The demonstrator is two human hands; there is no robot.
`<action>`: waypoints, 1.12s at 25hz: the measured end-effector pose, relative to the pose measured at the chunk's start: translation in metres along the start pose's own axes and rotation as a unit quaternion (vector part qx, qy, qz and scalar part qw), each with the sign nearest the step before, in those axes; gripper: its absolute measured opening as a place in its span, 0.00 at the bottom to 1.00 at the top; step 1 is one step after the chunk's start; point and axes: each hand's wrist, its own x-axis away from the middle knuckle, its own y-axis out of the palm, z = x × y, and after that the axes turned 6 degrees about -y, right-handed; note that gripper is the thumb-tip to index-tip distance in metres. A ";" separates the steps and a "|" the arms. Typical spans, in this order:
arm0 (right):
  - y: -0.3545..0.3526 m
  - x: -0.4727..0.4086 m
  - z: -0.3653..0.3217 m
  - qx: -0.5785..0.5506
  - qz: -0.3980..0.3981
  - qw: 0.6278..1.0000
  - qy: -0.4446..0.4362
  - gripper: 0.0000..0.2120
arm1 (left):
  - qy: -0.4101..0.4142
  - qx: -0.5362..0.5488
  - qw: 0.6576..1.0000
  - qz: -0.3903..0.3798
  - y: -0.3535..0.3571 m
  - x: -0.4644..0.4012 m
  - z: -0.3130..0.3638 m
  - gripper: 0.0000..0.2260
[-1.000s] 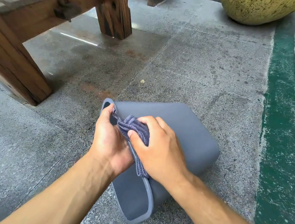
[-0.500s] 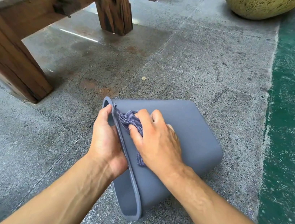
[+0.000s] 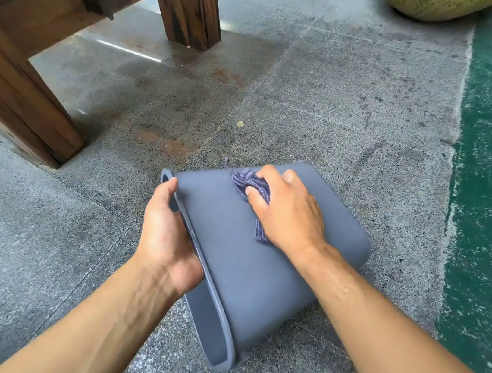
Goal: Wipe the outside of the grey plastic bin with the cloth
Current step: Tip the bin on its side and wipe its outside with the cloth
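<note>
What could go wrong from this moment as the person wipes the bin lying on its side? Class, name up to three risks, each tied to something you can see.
1. The grey bin lies on its rounded side, steadied only by the left hand at the rim; pressure might roll it.
2. The cloth is bunched under the right hand, so it may wipe only a narrow strip.
3. The side resting on the gritty floor stays unwiped and could pick up dirt.
</note>
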 end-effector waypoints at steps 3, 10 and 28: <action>0.002 -0.007 0.022 -0.011 0.009 0.999 0.045 0.14 | 0.004 0.001 1.000 0.002 -0.004 -0.002 0.000 0.30; -0.006 -0.011 0.070 0.005 0.040 0.991 0.127 0.14 | 0.001 0.008 1.000 0.003 -0.009 -0.007 0.000 0.26; -0.055 0.040 0.120 -0.018 0.189 0.959 0.211 0.14 | -0.015 -0.002 0.997 -0.077 0.004 0.014 0.001 0.41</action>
